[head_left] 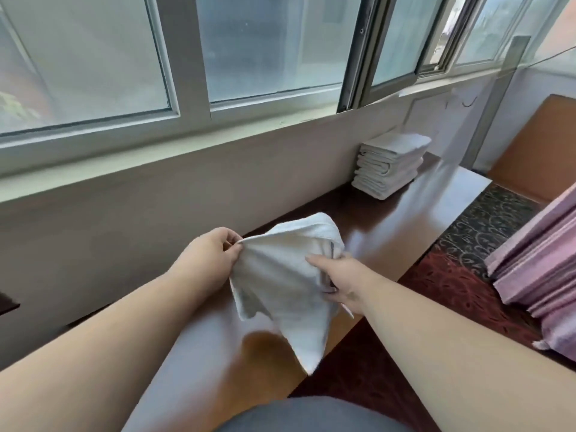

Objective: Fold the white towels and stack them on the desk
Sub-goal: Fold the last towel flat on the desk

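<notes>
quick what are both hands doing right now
Left hand: pinching one edge of the white towel.
Right hand: gripping the towel's other edge, held up above the desk.

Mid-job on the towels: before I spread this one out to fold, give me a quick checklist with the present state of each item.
1. Left hand has a grip on the white towel: ok, it pinches one edge.
2. Right hand has a grip on it: ok, fingers curl round the other side.
3. Towel opened flat: not ok, it hangs bunched, one corner drooping.
4. Desk surface beyond the hands free for laying out: ok, bare wood shows.
5. Stack of folded towels tidy: ok, it sits squarely at the far end by the wall.
6. Which corners are held: cannot tell.
</notes>
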Action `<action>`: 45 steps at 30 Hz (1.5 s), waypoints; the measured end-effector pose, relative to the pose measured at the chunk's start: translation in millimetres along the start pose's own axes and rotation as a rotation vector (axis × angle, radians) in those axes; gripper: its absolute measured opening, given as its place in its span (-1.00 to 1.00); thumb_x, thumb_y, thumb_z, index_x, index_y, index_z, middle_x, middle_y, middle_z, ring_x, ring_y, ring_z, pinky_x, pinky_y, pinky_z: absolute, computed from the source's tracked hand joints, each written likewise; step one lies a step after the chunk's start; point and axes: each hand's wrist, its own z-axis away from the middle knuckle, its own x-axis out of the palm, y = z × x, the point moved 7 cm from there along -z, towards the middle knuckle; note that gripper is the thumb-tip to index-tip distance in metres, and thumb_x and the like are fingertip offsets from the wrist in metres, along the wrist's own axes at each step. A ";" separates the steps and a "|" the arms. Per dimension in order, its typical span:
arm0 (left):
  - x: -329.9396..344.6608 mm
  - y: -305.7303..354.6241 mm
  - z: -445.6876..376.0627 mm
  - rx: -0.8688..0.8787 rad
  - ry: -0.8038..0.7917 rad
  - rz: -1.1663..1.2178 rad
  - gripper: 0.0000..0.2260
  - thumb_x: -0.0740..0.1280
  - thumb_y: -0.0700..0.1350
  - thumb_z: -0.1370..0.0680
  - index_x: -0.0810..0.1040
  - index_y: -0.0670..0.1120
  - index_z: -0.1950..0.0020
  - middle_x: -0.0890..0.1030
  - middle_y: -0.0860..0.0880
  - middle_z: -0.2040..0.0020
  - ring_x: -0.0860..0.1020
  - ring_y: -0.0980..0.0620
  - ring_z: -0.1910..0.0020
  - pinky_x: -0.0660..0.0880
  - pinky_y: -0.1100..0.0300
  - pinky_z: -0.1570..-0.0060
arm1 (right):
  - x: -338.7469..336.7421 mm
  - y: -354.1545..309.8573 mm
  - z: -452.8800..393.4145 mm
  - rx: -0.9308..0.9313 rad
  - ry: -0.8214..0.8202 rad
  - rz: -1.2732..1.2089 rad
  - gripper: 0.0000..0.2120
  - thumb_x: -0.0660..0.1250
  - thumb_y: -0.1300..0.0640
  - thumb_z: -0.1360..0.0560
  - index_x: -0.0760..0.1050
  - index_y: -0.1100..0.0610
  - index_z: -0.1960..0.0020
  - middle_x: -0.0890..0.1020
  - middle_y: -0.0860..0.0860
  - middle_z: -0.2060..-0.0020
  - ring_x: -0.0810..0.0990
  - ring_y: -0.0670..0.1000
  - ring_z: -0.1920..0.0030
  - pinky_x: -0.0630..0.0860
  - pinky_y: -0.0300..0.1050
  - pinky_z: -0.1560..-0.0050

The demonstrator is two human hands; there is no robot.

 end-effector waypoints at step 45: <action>241.2 24.6 -213.0 -0.831 -0.184 1.066 -0.82 0.30 0.07 -0.60 0.51 -0.03 0.07 0.54 0.07 0.28 0.52 0.11 0.35 0.39 0.18 0.12 | -55.2 35.8 -348.0 0.232 -0.662 0.418 -0.67 0.38 -0.13 -0.53 0.58 0.02 -0.21 0.68 0.00 -0.15 0.62 0.02 -0.17 0.50 -0.01 -0.30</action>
